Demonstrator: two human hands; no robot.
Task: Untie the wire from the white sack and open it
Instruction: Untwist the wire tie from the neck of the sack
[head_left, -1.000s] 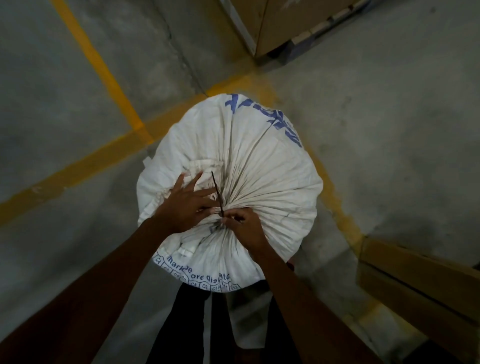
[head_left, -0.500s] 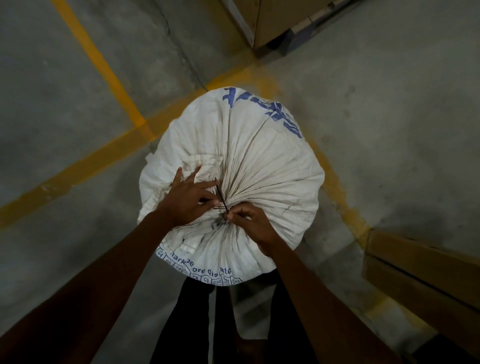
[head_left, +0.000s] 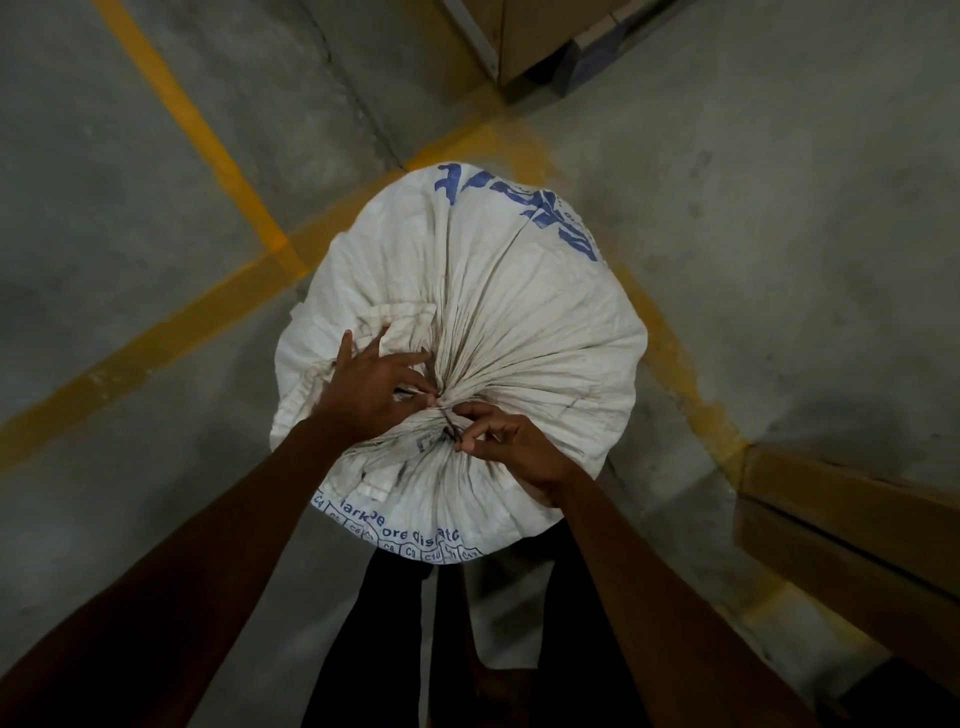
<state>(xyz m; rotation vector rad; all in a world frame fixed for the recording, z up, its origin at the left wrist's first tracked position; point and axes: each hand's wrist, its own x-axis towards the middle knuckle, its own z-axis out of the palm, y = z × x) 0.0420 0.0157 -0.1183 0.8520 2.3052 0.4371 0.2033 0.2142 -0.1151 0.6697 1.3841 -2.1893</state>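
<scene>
I see the sack (head_left: 519, 322) upright, its neck facing me; my right hand (head_left: 511, 447) pinches the wire (head_left: 448, 422), which slants toward it; my left hand (head_left: 371, 387) grips the gathered neck.

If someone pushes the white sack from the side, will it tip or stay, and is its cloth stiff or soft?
The white sack bulges round and full, so it is probably heavy and would likely resist a light push. Its cloth gathers into fine pleats at the wire, so it is likely floppy. The right hand pinches that wire; it seems thin and bendable.
</scene>
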